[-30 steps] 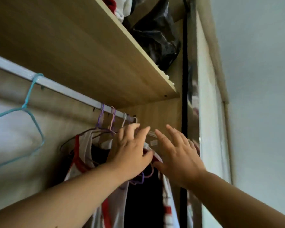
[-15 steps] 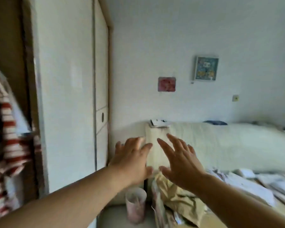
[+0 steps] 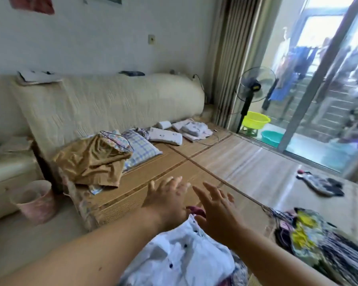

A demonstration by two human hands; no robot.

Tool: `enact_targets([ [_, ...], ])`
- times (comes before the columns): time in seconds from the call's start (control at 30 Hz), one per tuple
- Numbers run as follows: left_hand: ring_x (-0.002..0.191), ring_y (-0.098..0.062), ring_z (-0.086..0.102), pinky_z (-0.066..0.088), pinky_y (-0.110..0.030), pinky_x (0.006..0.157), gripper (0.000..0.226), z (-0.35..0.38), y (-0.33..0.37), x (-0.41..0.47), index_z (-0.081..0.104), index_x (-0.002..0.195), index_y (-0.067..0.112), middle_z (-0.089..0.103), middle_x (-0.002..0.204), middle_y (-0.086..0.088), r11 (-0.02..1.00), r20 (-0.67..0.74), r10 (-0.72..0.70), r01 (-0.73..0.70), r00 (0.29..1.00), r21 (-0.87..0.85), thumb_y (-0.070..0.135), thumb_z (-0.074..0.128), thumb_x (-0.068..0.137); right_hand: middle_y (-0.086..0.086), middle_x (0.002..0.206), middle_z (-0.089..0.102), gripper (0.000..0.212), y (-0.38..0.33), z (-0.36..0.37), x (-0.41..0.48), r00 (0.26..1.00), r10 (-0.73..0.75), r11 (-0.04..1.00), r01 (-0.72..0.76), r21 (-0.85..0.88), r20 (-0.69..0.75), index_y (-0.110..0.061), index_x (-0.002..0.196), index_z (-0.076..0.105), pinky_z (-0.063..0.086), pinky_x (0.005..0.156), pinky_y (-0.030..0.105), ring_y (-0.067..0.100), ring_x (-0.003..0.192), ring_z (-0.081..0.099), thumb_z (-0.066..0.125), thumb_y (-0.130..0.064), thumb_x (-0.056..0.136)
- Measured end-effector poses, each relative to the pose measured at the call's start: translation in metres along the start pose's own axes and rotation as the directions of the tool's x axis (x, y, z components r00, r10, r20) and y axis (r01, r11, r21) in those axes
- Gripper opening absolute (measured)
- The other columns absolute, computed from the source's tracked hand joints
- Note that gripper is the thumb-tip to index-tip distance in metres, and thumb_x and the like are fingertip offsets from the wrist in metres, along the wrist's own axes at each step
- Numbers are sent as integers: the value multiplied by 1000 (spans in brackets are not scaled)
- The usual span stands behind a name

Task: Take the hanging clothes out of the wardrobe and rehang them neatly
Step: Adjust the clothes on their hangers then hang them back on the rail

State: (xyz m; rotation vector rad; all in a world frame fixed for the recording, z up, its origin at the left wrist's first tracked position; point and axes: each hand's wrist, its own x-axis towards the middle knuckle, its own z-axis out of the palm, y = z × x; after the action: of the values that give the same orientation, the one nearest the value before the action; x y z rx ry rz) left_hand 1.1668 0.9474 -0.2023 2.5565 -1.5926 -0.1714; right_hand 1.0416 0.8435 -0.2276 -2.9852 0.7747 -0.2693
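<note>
Head view: spread, unladen hands (image 3: 194,205) above bed (image 3: 246,168).

Both of the person's arms reach forward, bare to above the wrist. The left forearm comes in from the lower left and runs up toward the middle; its hand (image 3: 167,201) is seen from the back, fingers spread loosely and pointing away, slightly blurred. The right forearm enters from the lower right and angles up and inward. The right hand (image 3: 217,211) is open too, back up, its fingers stretched long and splayed, the index finger leading. The two hands sit close beside each other, apart, neither closed around anything.
</note>
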Motion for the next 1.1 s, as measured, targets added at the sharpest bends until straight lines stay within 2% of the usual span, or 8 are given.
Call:
enact_targets([
  [0.03, 146, -18, 6, 4, -56, 114, 68, 11, 9, 6, 19, 148, 33, 10, 159, 3, 999, 39, 35, -34, 999, -11, 51, 48, 89, 5, 155, 22, 76, 15, 6, -11, 998, 49, 999, -49, 7, 32, -36, 147, 20, 22, 110, 50, 27, 138, 31, 59, -48, 83],
  [0.1, 147, -18, 6, 2, -57, 113, 66, 32, 25, 17, 21, 147, 34, 11, 159, 3, 995, 108, 102, -100, 989, -26, 48, 49, 89, 2, 157, 14, 74, 41, 17, -32, 986, 150, 989, -151, 3, 75, -37, 148, 14, 16, 113, 48, 24, 141, 23, 54, -47, 87],
  [0.33, 145, -17, 11, 9, -58, 112, 61, 107, 45, 63, 28, 145, 35, 18, 157, 5, 964, 270, 265, -258, 926, -63, 47, 49, 88, 1, 156, 17, 71, 93, 65, -70, 868, 435, 897, -441, -33, 239, -37, 147, 17, 21, 114, 50, 24, 140, 26, 54, -46, 87],
  [0.5, 142, -18, 18, 9, -58, 112, 57, 146, 19, 101, 32, 142, 36, 25, 152, 6, 948, 363, 311, -312, 878, -58, 47, 48, 88, 1, 155, 22, 68, 104, 106, -52, 795, 529, 837, -546, -30, 298, -36, 146, 23, 25, 112, 51, 22, 139, 28, 57, -44, 86],
  [0.6, 140, -18, 22, 11, -59, 113, 55, 169, -11, 130, 35, 139, 36, 31, 149, 6, 945, 426, 305, -327, 852, -23, 46, 49, 87, -1, 153, 26, 67, 103, 137, -32, 737, 579, 790, -612, -18, 347, -35, 145, 26, 28, 110, 48, 21, 138, 30, 57, -43, 86],
  [0.9, 138, -22, 26, 20, -54, 110, 59, 243, -49, 205, 32, 143, 35, 36, 147, 5, 971, 538, 220, -237, 814, -40, 55, 46, 89, -5, 149, 32, 66, 131, 230, -4, 589, 666, 652, -757, 26, 458, -37, 144, 26, 31, 108, 47, 19, 136, 32, 57, -42, 86],
  [1.1, 136, -22, 29, 24, -53, 108, 57, 290, -30, 250, 34, 141, 36, 39, 146, 6, 969, 529, 237, -236, 815, -72, 51, 50, 89, -8, 145, 37, 66, 176, 276, 14, 572, 679, 610, -788, 79, 460, -32, 145, 27, 34, 105, 46, 15, 132, 36, 57, -40, 87],
])
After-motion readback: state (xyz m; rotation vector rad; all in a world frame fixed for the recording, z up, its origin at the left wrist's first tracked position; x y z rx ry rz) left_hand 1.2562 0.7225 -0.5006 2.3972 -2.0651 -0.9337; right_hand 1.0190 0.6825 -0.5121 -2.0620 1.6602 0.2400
